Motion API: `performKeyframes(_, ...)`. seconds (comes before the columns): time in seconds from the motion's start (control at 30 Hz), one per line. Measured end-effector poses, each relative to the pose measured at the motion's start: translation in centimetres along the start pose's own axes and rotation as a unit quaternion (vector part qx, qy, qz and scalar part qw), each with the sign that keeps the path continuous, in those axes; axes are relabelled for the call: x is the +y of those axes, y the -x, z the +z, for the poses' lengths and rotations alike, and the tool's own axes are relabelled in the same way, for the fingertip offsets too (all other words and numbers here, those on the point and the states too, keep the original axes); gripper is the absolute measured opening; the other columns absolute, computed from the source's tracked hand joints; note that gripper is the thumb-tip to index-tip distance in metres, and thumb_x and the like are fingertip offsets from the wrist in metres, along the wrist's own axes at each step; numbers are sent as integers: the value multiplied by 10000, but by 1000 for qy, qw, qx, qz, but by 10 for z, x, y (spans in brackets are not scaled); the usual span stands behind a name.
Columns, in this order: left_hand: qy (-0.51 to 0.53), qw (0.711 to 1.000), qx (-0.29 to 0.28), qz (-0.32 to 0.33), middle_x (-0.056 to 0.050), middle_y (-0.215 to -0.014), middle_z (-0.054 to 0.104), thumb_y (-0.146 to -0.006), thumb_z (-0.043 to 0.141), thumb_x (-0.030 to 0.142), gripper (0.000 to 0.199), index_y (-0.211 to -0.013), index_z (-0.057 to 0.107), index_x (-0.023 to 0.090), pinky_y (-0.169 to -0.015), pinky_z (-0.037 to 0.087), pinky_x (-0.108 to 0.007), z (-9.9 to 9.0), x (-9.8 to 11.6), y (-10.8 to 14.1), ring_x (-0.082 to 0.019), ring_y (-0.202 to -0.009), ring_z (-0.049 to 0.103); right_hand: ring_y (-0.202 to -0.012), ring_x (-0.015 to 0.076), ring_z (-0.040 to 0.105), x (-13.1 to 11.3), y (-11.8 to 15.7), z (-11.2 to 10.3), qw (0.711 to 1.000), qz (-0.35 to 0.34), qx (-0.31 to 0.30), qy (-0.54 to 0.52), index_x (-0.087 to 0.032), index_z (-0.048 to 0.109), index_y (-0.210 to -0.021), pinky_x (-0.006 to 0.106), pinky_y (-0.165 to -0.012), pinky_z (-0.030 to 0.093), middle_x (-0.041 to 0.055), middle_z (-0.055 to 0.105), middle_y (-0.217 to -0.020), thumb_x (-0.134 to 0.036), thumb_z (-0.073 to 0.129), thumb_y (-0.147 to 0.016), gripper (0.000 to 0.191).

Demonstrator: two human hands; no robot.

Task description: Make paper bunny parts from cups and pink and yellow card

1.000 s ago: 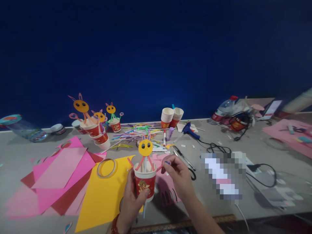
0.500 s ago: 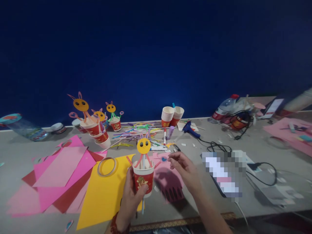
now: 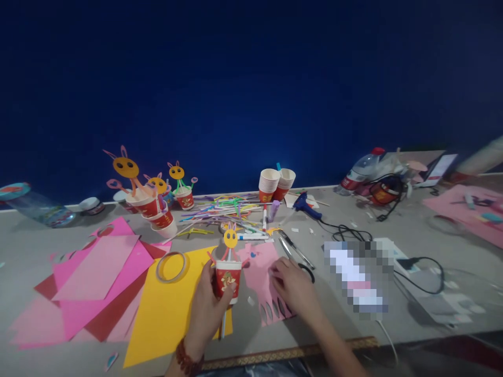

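Observation:
My left hand (image 3: 210,301) is wrapped round a red paper cup (image 3: 228,277) with a gold print and a white rim. Out of its top rises a small yellow paper face (image 3: 230,238) with pink ears, on thin stems with pink arms. A pale straw (image 3: 223,325) sticks out below the cup. My right hand (image 3: 293,285) is at the right edge of a cut pink paper sheet (image 3: 261,272), its fingers loosely bent and apart from the cup. No object shows in its fingers. Scissors (image 3: 286,245) lie just beyond it, partly hidden.
Similar cup figures (image 3: 143,204) stand at the back left, by pink sheets (image 3: 94,267) and a yellow sheet (image 3: 168,309) bearing a tape roll (image 3: 172,267). Behind are many straws (image 3: 231,207), stacked cups (image 3: 269,183) and a blue glue gun (image 3: 306,205). A phone (image 3: 356,277) lies right.
My left hand has moved the cup slightly farther from me. My right hand has moved down and away from the figure's pink arm, uncovering the scissors.

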State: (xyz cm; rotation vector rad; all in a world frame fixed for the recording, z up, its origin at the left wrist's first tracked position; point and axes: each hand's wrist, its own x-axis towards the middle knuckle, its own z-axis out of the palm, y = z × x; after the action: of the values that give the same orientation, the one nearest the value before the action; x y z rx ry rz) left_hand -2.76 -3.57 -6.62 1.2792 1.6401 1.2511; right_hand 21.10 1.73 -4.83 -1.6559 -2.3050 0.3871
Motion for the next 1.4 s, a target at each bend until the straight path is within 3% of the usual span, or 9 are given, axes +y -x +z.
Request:
performKeyframes(0.17,-77,996,-46,3,-173,-1266,630,-872,614,439,812,-1522,220,154,-938,512,-479,-6,2,-1,-310,-1094,656,-863,242,609,0,-4,0,1000,-3,8,-24,-192,600,-836,323,-745,431,74,660,-882,-82,528,-799,137)
performKeyframes(0.3,-72,997,-26,16,-187,-1285,593,-876,618,437,791,-1518,250,160,-857,553,-453,-6,1,-2,-309,-1069,656,-696,199,589,3,-4,1,985,22,6,-173,-213,588,-814,296,-641,419,7,628,-723,-206,551,-854,55)
performKeyframes(0.47,-189,965,62,172,-196,-1409,456,-856,664,361,640,-1413,405,181,-1082,345,-590,-8,15,5,-370,-1346,393,-695,166,573,-15,0,-10,872,40,3,-488,-195,606,-871,278,-646,455,0,610,-765,-350,668,-831,172)
performKeyframes(0.67,-111,957,-95,252,-90,-1111,590,-915,591,234,142,-1056,601,228,-949,442,-414,3,57,14,-258,-1112,524,-706,151,534,-55,8,-26,802,48,17,-595,-204,621,-884,257,-651,443,-9,576,-781,-394,758,-799,250)
performKeyframes(0.83,-10,972,-102,212,-44,-867,592,-954,519,225,119,-851,573,198,-810,458,-334,14,66,11,-200,-879,566,-698,143,522,-65,12,-25,804,26,18,-594,-203,609,-861,248,-649,440,-9,570,-784,-379,723,-845,210)
performKeyframes(1.03,55,975,-130,169,-41,-838,581,-959,501,249,161,-826,572,193,-772,455,-318,14,63,12,-195,-842,569,-685,140,526,-65,13,-21,813,25,27,-581,-206,590,-867,246,-637,447,-15,563,-771,-357,697,-863,185)
performKeyframes(1.2,51,983,-105,143,-31,-820,578,-951,512,262,181,-789,554,192,-746,452,-302,14,60,11,-187,-806,574,-797,178,591,-66,13,-21,877,-62,112,-464,-225,606,-917,292,-709,492,31,612,-886,-232,624,-902,24)
performKeyframes(1.3,28,984,-90,148,-29,-814,583,-954,508,255,182,-787,548,194,-724,447,-298,14,60,10,-184,-791,569,-988,233,583,-67,13,-27,920,-146,182,-315,-238,647,-910,372,-852,478,70,626,-1020,-149,612,-887,99)
performKeyframes(1.4,-1,980,-80,182,-33,-824,594,-953,501,221,160,-804,553,196,-751,447,-311,13,61,11,-188,-812,565,-1001,247,574,-67,14,-34,937,-187,177,-235,-240,657,-951,406,-871,473,79,648,-1029,-118,592,-891,151)
